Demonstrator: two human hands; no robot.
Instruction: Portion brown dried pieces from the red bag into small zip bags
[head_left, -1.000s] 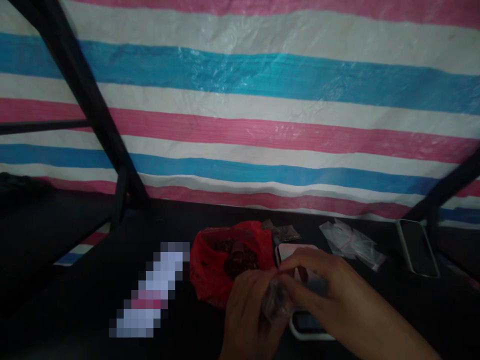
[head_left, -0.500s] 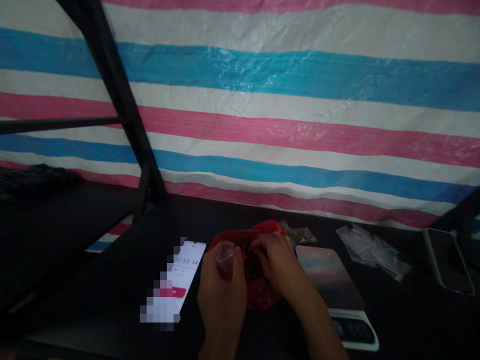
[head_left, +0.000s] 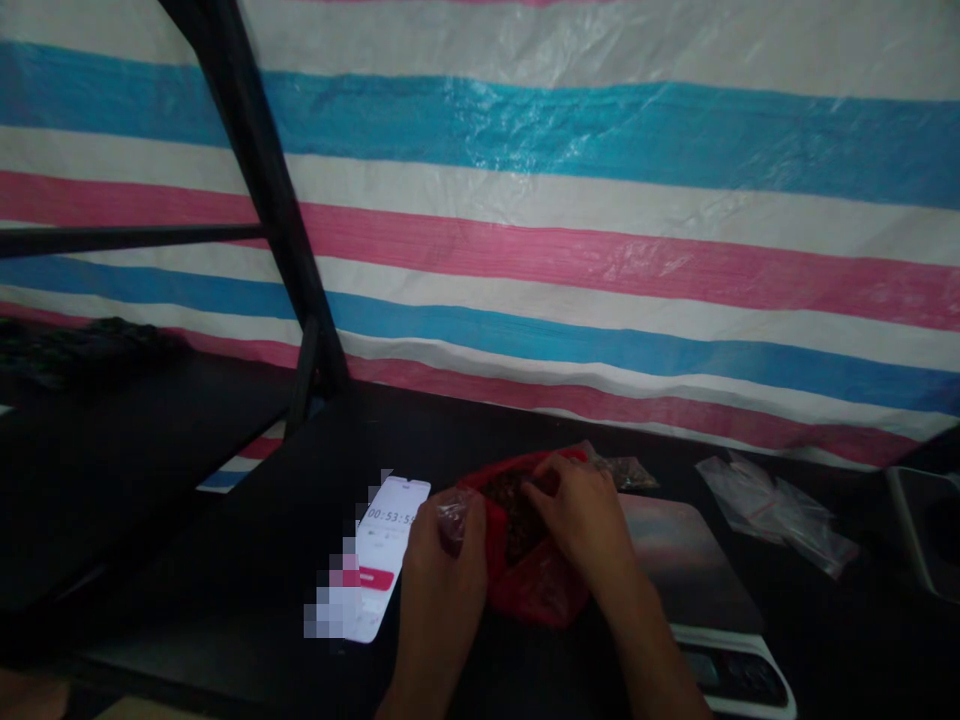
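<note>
A red plastic bag (head_left: 544, 590) stands open on the black table, filled with small dark brown dried bits (head_left: 519, 515). My left hand (head_left: 444, 560) is closed on a small clear plastic bag (head_left: 453, 508), held up between thumb and fingers at the red bag's left edge. Over the opening, my right hand (head_left: 577, 515) reaches in from the right, its thumb and forefinger pinched at the brown bits. Whatever sits between those fingertips is too small to make out. Behind my right hand lies a clear packet with brown contents (head_left: 631, 472).
A white digital scale (head_left: 705, 580) stands right of the red bag. Clear empty bags (head_left: 776, 510) lie beyond it, with a dark device (head_left: 926, 530) at the right edge. A phone showing a timer (head_left: 382, 560) lies left. Black frame posts (head_left: 262, 190) rise before striped sheeting (head_left: 600, 240).
The view has shifted, so the scene sits further right. My left hand, with the clear bag, has moved left relative to the red bag, uncovering more brown bits. My right hand stays at the opening.
</note>
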